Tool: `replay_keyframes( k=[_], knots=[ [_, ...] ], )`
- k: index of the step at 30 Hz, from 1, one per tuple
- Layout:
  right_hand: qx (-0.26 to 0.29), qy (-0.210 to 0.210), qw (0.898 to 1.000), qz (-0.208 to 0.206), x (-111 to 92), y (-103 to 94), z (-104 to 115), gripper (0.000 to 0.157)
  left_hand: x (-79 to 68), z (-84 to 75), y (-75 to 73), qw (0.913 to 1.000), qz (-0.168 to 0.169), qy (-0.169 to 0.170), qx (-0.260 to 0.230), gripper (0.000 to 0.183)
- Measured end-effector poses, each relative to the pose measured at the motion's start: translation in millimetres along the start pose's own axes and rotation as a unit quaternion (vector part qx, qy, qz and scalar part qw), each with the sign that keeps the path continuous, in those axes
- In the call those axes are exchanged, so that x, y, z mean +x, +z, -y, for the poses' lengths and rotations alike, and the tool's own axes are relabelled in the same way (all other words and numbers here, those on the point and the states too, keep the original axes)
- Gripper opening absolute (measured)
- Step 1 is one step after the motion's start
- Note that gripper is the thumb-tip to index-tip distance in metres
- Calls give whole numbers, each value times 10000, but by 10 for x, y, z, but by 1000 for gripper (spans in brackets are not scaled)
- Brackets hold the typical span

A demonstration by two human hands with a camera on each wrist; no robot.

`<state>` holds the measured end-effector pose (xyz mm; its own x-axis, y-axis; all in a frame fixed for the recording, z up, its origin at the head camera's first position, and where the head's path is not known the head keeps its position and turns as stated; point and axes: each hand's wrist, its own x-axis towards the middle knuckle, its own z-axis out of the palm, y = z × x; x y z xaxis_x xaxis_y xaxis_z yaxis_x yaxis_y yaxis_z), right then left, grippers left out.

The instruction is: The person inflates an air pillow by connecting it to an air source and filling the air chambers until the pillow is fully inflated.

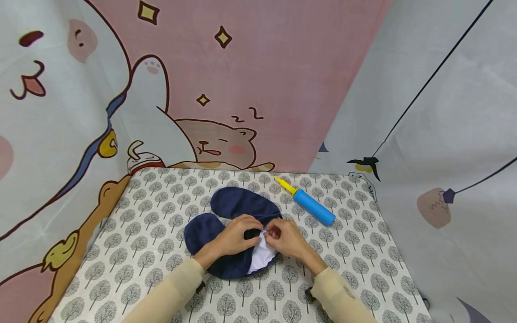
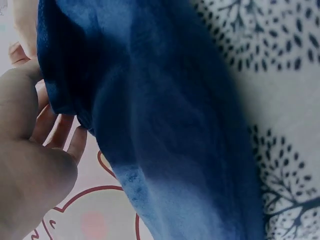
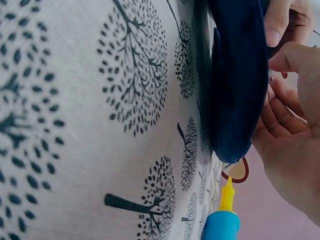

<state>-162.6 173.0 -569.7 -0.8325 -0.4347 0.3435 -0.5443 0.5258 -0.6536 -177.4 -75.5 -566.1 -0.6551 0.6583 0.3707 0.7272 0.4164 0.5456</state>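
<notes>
A navy blue, U-shaped neck pillow (image 1: 238,202) with a velvety cover lies on the table, its zipper (image 3: 266,65) open along one edge. White inner material (image 1: 262,253) shows through the opening. My left hand (image 1: 241,235) holds the cover's edge on the left of the gap, thumb and fingers curled around it. From the right, my right hand (image 1: 286,237) pinches a small pale piece at the top of the white material, with thumb and fingertips close together. In the right wrist view, a tiny clear bit shows by those fingertips; the fabric edge partly hides them.
A blue hand pump (image 1: 314,207) with a yellow nozzle (image 1: 284,185) lies behind and right of the pillow. The tree-print tablecloth (image 1: 153,251) covers the table. A cartoon-print curtain (image 1: 291,80) hangs close along the back and sides.
</notes>
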Motion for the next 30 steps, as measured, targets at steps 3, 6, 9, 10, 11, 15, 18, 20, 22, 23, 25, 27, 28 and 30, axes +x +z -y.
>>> replay_keyframes(
  k=[3,6,9,10,11,15,18,20,22,23,25,27,28,30],
  knots=[
    [41,98,9999,-19,-13,-6,5,6,12,11,28,9998,145,-53,82,32],
    [88,133,9999,-27,-24,-5,-2,5,29,16,52,9988,338,-180,296,35],
    [101,169,9998,-34,-33,5,-12,6,34,8,64,9973,482,-300,463,36],
    [102,184,9998,-39,-36,8,-14,7,33,4,66,9970,503,-340,480,35],
    [103,204,9997,-43,-38,9,-15,8,34,1,70,9969,511,-364,484,33],
    [142,249,9996,-46,-40,5,-2,8,43,-4,76,9972,464,-415,422,23],
    [191,209,9996,-13,-35,6,2,8,60,-12,70,9979,391,-394,323,16],
    [224,188,9996,5,-32,6,8,6,74,-19,64,9984,337,-382,252,12],
    [256,145,9996,6,-30,12,10,6,79,-22,60,9988,274,-377,146,10],
    [272,133,9995,-3,-31,15,11,6,82,-21,60,9990,245,-367,110,10],
    [283,115,9995,-16,-31,19,12,5,84,-14,62,9992,189,-349,37,10],
    [299,107,9995,-13,-32,22,12,5,82,-1,68,9995,123,-295,-37,11],
    [309,106,9995,-6,-33,21,15,6,79,8,74,9997,82,-241,-59,11],
    [330,123,9994,21,-35,14,22,7,71,32,87,9999,-24,-113,-111,12]
  ],
)
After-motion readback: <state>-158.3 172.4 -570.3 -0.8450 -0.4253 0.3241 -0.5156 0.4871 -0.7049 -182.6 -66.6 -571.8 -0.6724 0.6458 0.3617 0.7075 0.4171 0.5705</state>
